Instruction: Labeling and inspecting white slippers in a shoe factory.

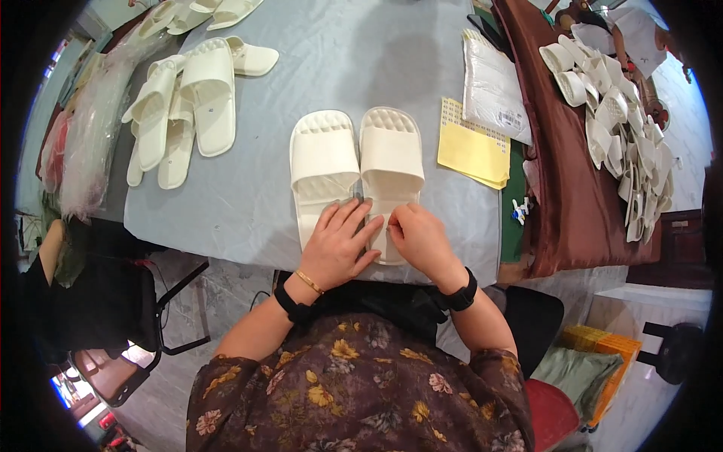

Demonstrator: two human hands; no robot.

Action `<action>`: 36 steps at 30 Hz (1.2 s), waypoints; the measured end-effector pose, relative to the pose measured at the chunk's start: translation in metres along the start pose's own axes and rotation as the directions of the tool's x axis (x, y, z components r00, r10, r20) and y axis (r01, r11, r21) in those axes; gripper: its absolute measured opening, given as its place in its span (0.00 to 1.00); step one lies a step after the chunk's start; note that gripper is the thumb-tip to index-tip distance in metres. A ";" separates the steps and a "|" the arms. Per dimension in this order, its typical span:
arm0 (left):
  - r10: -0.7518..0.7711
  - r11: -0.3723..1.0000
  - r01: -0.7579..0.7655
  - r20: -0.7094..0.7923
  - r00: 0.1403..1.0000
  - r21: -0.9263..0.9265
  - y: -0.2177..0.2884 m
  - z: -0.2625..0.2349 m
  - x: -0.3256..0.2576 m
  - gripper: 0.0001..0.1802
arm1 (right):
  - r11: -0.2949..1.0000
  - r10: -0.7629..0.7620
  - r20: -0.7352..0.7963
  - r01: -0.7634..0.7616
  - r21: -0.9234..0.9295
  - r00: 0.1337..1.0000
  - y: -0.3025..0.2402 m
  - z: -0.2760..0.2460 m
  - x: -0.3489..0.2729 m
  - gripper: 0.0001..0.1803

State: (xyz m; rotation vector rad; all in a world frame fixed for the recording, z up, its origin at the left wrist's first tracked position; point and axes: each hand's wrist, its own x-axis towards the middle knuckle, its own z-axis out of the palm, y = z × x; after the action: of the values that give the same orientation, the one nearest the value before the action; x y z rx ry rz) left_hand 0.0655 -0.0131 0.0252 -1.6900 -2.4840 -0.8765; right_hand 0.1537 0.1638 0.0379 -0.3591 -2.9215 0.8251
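A pair of cream slippers lies side by side in front of me, the left slipper [324, 154] and the right slipper [392, 154], toes pointing away. My left hand [339, 245] rests palm down across their heel ends with fingers stretched, the fingertips reaching the right slipper's inner edge. Over the right slipper's heel, my right hand [422, 239] has its thumb and fingers pinched together. Whatever sits in that pinch is too small or hidden to make out. Right of the pair are yellow label sheets [473, 157], the upper one carrying rows of small stickers.
Several slippers [211, 90] are piled on the grey-covered table [248, 203] at the left. A white padded packet [493, 87] lies beyond the label sheets. More slippers [614, 113] are heaped on a brown cloth [561, 173] at the right. Clear plastic wrap [102, 143] covers the left side.
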 end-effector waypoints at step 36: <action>-0.011 1.000 0.011 0.003 1.000 -0.004 -0.004 0.002 -0.002 0.34 | 1.000 -0.005 -0.057 0.005 -0.012 0.998 -0.002 0.005 -0.003 0.03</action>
State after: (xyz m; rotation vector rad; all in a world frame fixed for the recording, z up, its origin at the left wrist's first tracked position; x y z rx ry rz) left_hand 0.0635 -0.0143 0.0210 -1.6815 -2.4972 -0.8808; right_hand 0.1553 0.1585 0.0348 -0.3697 -2.8744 0.7845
